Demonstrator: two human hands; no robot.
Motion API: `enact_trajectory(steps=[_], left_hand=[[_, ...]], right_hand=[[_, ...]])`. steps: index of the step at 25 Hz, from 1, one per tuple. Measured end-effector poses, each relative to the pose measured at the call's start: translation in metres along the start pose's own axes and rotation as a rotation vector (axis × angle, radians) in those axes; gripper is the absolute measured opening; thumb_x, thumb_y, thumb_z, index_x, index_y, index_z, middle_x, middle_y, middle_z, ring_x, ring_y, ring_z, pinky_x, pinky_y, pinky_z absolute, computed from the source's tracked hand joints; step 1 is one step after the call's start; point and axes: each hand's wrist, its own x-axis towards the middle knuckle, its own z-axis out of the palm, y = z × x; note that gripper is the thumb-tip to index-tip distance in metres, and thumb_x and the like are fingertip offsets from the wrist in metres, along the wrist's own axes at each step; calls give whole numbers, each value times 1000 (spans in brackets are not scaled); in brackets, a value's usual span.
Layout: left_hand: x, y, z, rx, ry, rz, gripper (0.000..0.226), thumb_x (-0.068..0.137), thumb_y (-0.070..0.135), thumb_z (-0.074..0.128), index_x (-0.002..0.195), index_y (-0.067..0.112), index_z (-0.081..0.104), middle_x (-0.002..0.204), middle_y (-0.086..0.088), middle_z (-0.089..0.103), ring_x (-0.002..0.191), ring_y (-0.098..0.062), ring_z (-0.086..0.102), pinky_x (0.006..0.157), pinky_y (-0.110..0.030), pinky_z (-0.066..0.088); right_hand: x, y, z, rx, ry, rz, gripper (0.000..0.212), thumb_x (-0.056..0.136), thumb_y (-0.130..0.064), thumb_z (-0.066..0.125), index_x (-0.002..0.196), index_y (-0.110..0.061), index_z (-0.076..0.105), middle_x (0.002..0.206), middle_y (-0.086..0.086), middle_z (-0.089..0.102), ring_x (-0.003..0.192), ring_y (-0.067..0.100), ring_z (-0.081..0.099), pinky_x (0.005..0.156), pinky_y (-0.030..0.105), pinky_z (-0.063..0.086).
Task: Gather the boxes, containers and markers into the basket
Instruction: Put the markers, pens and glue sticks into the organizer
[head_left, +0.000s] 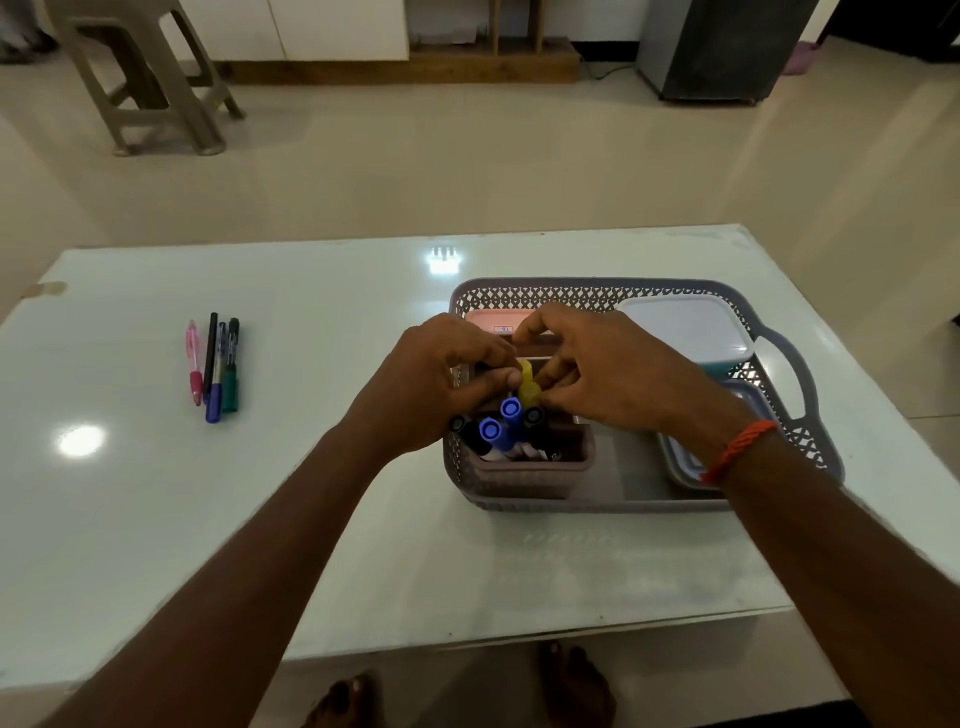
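Head view, looking down on a glossy white tabletop. A grey lattice basket stands right of centre, its loop handle toward the right edge.

Both hands meet over the basket's left half. The left hand and the right hand have their fingers curled inward. Together they pinch a yellow marker, possibly a highlighter, from either side. The marker stands roughly upright; its lower end is hidden behind the caps in front. An orange thread band circles the right wrist.

In the basket's near-left corner sits a mauve pen holder. It carries two blue-capped markers and two black-capped markers, caps upward.

A pink box lies at the far left of the basket, partly covered by the hands. A white-lidded container occupies the far-right corner. A second, grey-rimmed container lies in the near-right corner under the right forearm.

Well apart, on the left of the tabletop, four items lie side by side outside the basket: a pink pen, a black pen, a blue marker and a green marker.
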Motion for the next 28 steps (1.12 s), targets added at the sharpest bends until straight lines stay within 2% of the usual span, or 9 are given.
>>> enact_trajectory(steps=[4,7,9,12,15,18,22,25,28], left_hand=[[-5,-3,-8,33,77,3,16,87,28,72,95,14,76,97,4,75,98,-18,62,83,-41,51],[-11,-9,-24,52,134,-65,16,87,28,74,93,14,77,93,4,75,95,-15,63,81,-39,51],[-17,-15,-37,69,145,-121,18,87,32,73,94,16,77,92,7,74,92,-13,62,79,-37,51],[-32,-26,-57,133,165,-148,18,88,33,72,91,16,76,87,7,73,86,-13,62,77,-36,51],[-52,-35,-81,235,164,-135,17,85,30,65,77,17,70,69,13,63,71,-15,57,64,-27,43],[-79,-46,-111,391,137,-159,14,77,20,55,66,28,55,59,26,39,58,-10,47,56,-17,29],[-120,-79,-140,563,176,-413,24,82,42,54,87,29,73,78,14,71,67,-8,61,59,-23,44],[-145,-106,-147,632,113,-546,18,85,45,64,95,32,72,90,13,72,75,-11,62,63,-26,47],[-153,-123,-147,631,63,-633,27,84,50,67,105,33,70,98,12,71,78,-10,61,61,-24,44]], right_hand=[[2,-3,-8,33,8,-5,45,73,-29,84,111,-29,60,71,-8,75,63,-1,69,64,25,52],[5,-18,-13,-59,277,-69,40,70,-59,71,99,-33,63,63,-12,70,56,-3,65,55,19,46],[5,-36,-10,-28,449,-150,35,75,-58,67,93,-29,68,66,-16,68,59,-4,64,53,14,44],[3,-79,7,46,497,-340,26,84,-45,69,88,-20,73,69,-12,69,61,4,66,56,13,50],[-1,-125,32,-14,477,-506,22,89,-44,66,81,-24,72,65,-10,67,54,6,59,54,30,51],[6,-158,67,-56,372,-540,26,87,-52,59,83,-29,69,66,-12,66,58,6,59,56,31,50],[38,-168,119,-256,81,-323,35,85,-65,52,103,-37,62,92,-12,69,83,11,64,75,34,53],[67,-158,149,-399,-80,-190,46,87,-64,54,122,-35,54,116,-4,63,106,20,58,77,32,42],[91,-150,172,-474,-93,-183,55,88,-62,55,133,-32,45,125,1,57,114,25,53,77,36,40]])
